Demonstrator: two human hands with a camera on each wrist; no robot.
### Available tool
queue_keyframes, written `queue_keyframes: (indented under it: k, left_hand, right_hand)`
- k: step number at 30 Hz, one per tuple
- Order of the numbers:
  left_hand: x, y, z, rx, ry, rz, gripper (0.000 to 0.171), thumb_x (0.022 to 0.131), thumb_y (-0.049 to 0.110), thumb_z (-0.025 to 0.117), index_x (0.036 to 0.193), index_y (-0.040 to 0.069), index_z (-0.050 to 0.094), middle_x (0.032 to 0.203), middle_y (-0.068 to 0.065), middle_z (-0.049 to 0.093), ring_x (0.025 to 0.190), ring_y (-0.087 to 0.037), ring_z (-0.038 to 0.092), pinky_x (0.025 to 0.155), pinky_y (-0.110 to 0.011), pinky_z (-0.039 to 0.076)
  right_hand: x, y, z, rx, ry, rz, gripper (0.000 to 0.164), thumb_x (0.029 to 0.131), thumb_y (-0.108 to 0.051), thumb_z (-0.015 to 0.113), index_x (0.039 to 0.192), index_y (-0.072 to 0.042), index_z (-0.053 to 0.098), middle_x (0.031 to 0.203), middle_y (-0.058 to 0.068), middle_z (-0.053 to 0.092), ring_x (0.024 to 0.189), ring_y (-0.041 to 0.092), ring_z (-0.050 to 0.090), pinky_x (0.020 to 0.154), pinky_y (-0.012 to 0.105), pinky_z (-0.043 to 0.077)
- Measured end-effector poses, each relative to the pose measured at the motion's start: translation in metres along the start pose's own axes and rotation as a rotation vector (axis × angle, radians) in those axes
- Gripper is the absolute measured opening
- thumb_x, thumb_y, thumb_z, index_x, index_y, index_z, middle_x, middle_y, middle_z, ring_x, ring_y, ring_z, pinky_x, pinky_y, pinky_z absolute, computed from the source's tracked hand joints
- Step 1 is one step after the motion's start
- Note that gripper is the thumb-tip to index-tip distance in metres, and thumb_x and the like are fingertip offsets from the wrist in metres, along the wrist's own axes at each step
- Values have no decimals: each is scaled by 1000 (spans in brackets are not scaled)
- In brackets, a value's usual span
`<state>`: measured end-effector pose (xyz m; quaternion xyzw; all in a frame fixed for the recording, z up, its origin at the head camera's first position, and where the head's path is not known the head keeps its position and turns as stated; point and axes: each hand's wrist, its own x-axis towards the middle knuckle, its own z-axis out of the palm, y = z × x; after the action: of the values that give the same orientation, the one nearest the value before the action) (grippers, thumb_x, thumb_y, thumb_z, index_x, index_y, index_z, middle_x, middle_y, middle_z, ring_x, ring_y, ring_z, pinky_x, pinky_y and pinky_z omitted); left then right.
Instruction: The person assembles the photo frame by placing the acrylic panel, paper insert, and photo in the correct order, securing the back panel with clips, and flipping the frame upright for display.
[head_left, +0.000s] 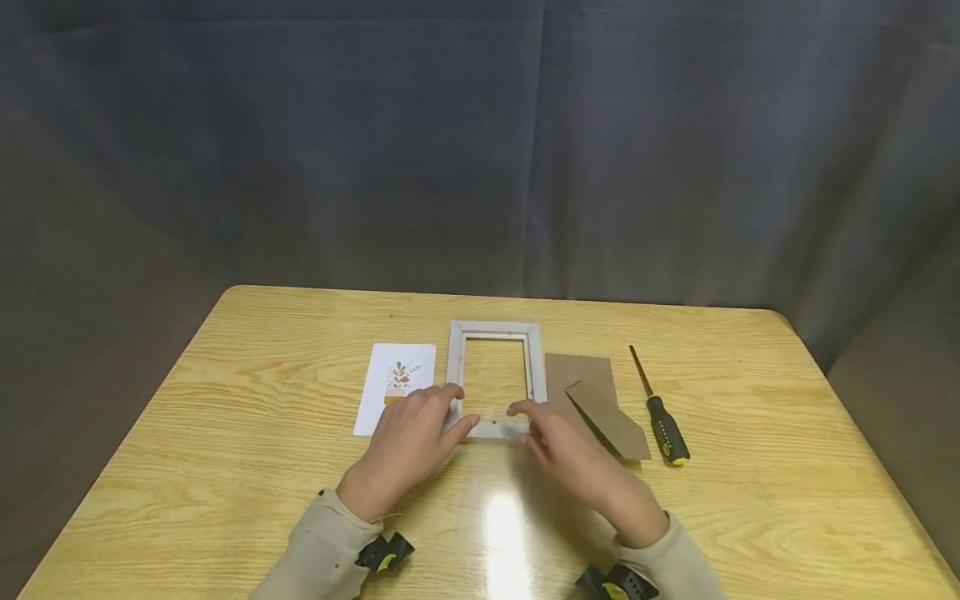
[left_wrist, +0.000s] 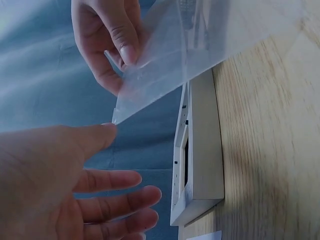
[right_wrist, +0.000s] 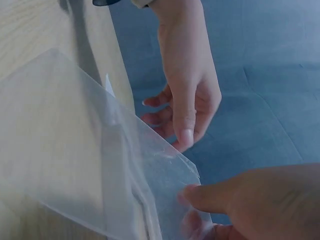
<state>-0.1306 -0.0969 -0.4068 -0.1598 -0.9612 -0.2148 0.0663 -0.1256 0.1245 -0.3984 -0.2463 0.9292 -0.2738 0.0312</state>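
Note:
A clear plastic sheet (left_wrist: 160, 65) is held up by one edge in my right hand (head_left: 562, 446), its thumb on one face and fingers behind the other. Close to a corner of that sheet is the thumb tip of my left hand (head_left: 412, 437); the other left fingers (left_wrist: 120, 205) stretch out below, holding nothing. In the head view the sheet is barely visible between the hands. Beneath them a whitish picture frame (head_left: 454, 358) lies flat on the table, its opening showing bare wood. To its left lies a white card (head_left: 375, 383) with a printed potted plant, partly covered by the left hand.
Right of the frame rests a brown backing board (head_left: 581, 367) with a raised stand flap (head_left: 611, 417). A black and yellow screwdriver (head_left: 666, 429) lies farther right. The wooden table (head_left: 225, 400) ends at a dark curtain (head_left: 375, 167) behind.

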Motion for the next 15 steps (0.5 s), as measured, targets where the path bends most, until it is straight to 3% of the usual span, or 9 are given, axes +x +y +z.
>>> queue_keyframes:
  k: [3,15]
  left_hand:
    - [1,0,1,-3,1,0,41,95,41,70,118,8,71,78,1,65,60,-9,46,51,-24,37]
    - [1,-1,-2,12,10,-8,41,94,41,71,117,8,71,81,-2,69,64,-11,50,54,-27,42]
  right_hand:
    - [0,1,-5,29,-2,40,31,96,-5,65,127,-5,63,75,-2,56,67,8,47,61,23,42]
    - [2,7,-21,38,78,50,29,99,-7,60,128,-6,64,71,-2,57,63,8,47,60,24,41]
